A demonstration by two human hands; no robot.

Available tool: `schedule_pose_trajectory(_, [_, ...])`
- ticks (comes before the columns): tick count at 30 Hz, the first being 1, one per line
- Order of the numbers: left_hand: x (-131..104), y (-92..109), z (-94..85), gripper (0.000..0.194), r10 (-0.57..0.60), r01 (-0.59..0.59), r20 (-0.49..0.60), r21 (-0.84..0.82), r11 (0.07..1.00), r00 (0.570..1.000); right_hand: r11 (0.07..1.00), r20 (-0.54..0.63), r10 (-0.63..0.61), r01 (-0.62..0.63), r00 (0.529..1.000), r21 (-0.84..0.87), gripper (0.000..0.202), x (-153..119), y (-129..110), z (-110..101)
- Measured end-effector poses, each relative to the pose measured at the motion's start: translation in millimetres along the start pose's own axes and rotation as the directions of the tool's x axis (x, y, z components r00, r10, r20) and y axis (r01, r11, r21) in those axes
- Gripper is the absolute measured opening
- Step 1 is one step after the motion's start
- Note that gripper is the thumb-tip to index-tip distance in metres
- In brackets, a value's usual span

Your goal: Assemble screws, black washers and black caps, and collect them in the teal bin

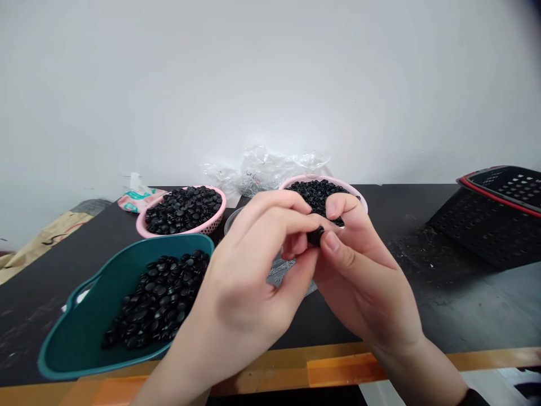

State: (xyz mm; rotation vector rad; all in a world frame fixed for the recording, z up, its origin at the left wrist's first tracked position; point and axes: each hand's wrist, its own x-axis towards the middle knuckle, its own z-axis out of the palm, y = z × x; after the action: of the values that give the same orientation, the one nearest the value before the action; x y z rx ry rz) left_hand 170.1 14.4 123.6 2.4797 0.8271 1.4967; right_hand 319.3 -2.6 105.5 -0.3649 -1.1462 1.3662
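Between my two hands is a small black plastic part (pixel 315 235), mostly covered by fingers. My left hand (pixel 257 265) pinches it from the left with thumb and fingers. From the right, the thumb of my right hand (pixel 367 276) presses on the same part, its forefinger curled above. Behind the hands, a clear container (pixel 276 270) holds thin metal pins and is partly hidden. A pink basket (pixel 361 197) of small black ring-like pieces stands beyond them. To the left, a teal scoop-shaped bin (pixel 93 316) holds many black round-topped pieces.
Another pink basket (pixel 213 223) full of black caps stands at back left, beside a printed plastic packet (pixel 137 197). Crumpled clear bags (pixel 270 169) lie against the wall. A black perforated basket with a red rim (pixel 486 225) is at right. Orange tape (pixel 342 369) covers the table's front edge.
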Motion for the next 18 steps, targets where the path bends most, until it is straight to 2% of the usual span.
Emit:
schedule_pose_trajectory(3, [1.2, 0.2, -2.7, 0.031, -0.146, 0.181, 0.149, -0.265, 0.947, 0.978, 0.988, 0.024, -0.105, 0.107, 0.994, -0.109, 0.016, -2.9, -0.1, -2.7])
schedule_pose_trajectory(5, [1.9, 1.8, -2.4, 0.037, -0.177, 0.238, 0.205, -0.330, 0.914, 0.963, 0.966, 0.029, -0.135, 0.138, 0.990, -0.217, 0.016, -6.6, 1.2, -3.4])
schedule_pose_trajectory(8, [2.3, 5.6, 0.9, 0.029, -0.178, 0.222, 0.162, -0.319, 0.921, 0.971, 0.927, 0.015, -0.194, 0.188, 0.981, -0.325, 0.019, -11.2, 6.2, -2.9])
schedule_pose_trajectory(12, [1.8, 9.5, 5.4, 0.025, -0.191, 0.209, 0.088, -0.308, 0.928, 0.978, 0.894, 0.037, -0.312, 0.306, 0.949, -0.328, 0.027, -11.5, 12.4, -2.5])
schedule_pose_trajectory(18, [-1.2, 10.7, 8.3, 0.023, -0.220, 0.234, 0.078, -0.325, 0.916, 0.972, 0.909, 0.055, -0.250, 0.253, 0.967, -0.332, 0.027, -13.1, 5.5, -7.7])
